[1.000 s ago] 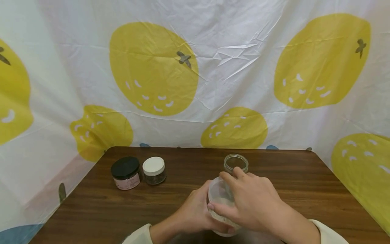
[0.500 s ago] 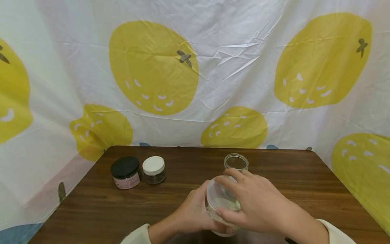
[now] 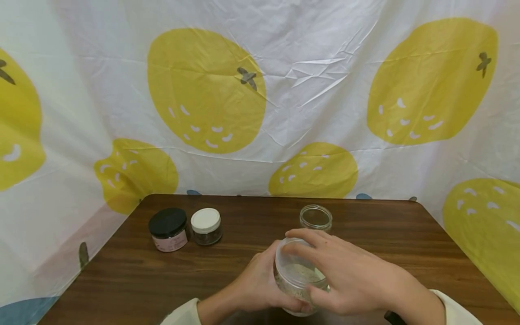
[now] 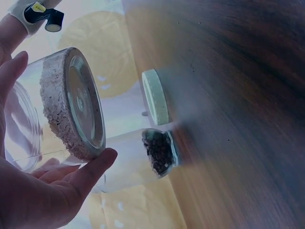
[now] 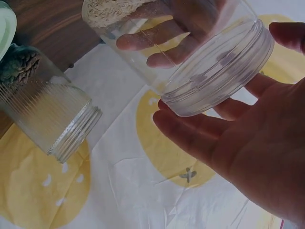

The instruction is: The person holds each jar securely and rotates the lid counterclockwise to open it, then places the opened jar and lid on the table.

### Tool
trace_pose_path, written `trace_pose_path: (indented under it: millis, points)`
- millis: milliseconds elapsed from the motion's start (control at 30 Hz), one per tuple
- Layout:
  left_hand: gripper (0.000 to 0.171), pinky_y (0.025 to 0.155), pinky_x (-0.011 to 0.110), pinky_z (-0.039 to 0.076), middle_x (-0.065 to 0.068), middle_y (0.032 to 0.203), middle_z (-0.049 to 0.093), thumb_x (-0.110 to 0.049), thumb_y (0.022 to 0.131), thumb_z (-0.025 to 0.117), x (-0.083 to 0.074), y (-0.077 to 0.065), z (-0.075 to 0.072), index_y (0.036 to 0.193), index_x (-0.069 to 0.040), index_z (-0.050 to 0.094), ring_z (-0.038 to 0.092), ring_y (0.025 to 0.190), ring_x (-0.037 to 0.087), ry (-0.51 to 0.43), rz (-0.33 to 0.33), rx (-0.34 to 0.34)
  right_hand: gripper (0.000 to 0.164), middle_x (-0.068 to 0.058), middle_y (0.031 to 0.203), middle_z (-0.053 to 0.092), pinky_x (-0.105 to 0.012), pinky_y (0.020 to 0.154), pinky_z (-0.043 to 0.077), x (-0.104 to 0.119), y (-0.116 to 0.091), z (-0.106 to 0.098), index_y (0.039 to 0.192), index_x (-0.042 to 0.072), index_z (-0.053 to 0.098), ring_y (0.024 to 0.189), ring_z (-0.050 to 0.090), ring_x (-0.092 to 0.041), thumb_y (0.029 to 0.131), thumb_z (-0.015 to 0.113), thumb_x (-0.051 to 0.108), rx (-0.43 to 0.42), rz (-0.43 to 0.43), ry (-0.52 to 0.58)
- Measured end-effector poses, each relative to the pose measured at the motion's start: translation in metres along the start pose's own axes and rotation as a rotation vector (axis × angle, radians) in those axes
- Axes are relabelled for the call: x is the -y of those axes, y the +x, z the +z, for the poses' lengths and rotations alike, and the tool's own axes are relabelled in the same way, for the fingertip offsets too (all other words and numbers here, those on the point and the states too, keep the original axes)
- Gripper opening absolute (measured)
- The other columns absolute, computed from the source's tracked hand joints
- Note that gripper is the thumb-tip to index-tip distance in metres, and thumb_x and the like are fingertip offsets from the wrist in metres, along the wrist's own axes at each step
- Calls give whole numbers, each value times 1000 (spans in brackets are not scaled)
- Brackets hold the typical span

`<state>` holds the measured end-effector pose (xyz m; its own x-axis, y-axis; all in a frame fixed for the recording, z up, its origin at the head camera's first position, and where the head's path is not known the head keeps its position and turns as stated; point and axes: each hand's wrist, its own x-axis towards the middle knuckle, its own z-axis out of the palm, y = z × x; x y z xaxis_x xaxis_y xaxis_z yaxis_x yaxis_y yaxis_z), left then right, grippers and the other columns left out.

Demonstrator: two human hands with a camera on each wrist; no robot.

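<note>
My left hand (image 3: 262, 282) grips the side of a clear jar (image 4: 59, 102), which holds pale flakes in its bottom. In the left wrist view the jar is tilted with its base showing, and that base is off the table. A translucent lid (image 5: 219, 78) covers the jar's mouth. My right hand (image 3: 349, 275) spans this lid from above, fingertips at one edge and thumb at the opposite edge. Behind the hands stands an uncovered glass jar (image 3: 316, 217); the right wrist view shows its ribbed wall and a dark pinecone-like thing inside.
A pale green lid (image 4: 156, 97) lies on the table beside the ribbed glass jar. At the table's back left are a black-lidded jar (image 3: 168, 229) with a pink label and a smaller white-lidded jar (image 3: 206, 226). A lemon-print cloth (image 3: 211, 176) hangs behind the brown table (image 3: 243, 216).
My right hand has turned around the lid, its thumb shifting right and down along the edge and its wrist swinging right. My left hand has stayed nearly in place with the jar.
</note>
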<state>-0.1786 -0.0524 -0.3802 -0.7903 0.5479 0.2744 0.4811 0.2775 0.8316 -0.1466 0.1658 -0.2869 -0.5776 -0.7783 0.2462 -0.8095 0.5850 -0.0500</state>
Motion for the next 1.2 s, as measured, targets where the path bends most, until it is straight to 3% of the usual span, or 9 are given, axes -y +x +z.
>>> trace_pose_path:
  millis: [200, 267, 367, 467, 633, 733, 867, 1000, 1200]
  points:
    - [95, 85, 25, 53, -11, 122, 65, -44, 63, 96, 0, 0, 1, 141, -34, 43, 65, 104, 9, 2, 2, -8, 63, 10, 154, 39, -49, 107, 43, -1, -1, 0, 139, 32, 49, 136, 48, -15, 80, 67, 23, -15, -30, 6]
    - [96, 85, 25, 53, -9, 124, 65, -44, 63, 96, -1, 0, 1, 142, -35, 42, 64, 106, 9, -1, -1, -4, 64, 9, 156, 37, -51, 109, 41, -2, -2, -1, 143, 31, 47, 139, 45, -17, 83, 68, 26, -22, -25, 10]
    - [96, 86, 25, 53, -6, 127, 65, -45, 65, 95, -2, 0, 0, 143, -34, 41, 64, 106, 9, -7, -8, 5, 65, 8, 156, 38, -52, 106, 41, -1, -1, -2, 149, 30, 44, 139, 44, -16, 89, 68, 39, -56, 28, -1]
    - [96, 86, 25, 53, -4, 129, 64, -45, 65, 95, -3, 1, 0, 143, -31, 41, 64, 106, 7, -13, -21, 13, 65, 7, 151, 45, -46, 98, 46, 2, 4, -2, 148, 27, 48, 136, 47, -16, 93, 62, 59, -128, 124, -88]
    - [96, 83, 25, 54, -4, 126, 65, -46, 63, 95, -4, 1, 2, 142, -27, 43, 65, 102, 5, -22, -63, 7, 80, -2, 133, 60, -36, 77, 48, 9, 8, 2, 144, 23, 55, 104, 64, -20, 89, 46, 81, -169, 259, -259]
    - [97, 80, 24, 54, -4, 123, 67, -47, 62, 96, -5, 2, 2, 141, -29, 44, 66, 99, 5, -19, -69, -4, 87, -1, 117, 64, -30, 66, 43, 14, 8, 6, 144, 23, 55, 79, 62, -15, 85, 42, 86, -144, 289, -311]
    - [98, 81, 24, 54, -6, 124, 66, -49, 62, 95, -5, 3, 2, 143, -31, 42, 66, 99, 4, 0, -63, -6, 87, 2, 101, 60, -26, 60, 38, 18, 10, 10, 138, 22, 58, 66, 53, -10, 85, 37, 88, -127, 307, -367]
    - [100, 83, 24, 54, -6, 128, 64, -48, 64, 95, -5, 3, 1, 145, -33, 39, 65, 102, 3, -4, -58, 14, 81, 4, 95, 58, -26, 60, 37, 18, 11, 11, 132, 22, 60, 65, 52, -10, 87, 36, 86, -118, 304, -376]
    - [99, 84, 24, 54, -6, 130, 64, -49, 63, 95, -5, 1, 2, 144, -35, 39, 65, 105, 5, 3, -63, 12, 71, -2, 123, 65, -36, 71, 50, 17, 9, 9, 137, 23, 61, 93, 67, -20, 94, 43, 76, -106, 260, -316]
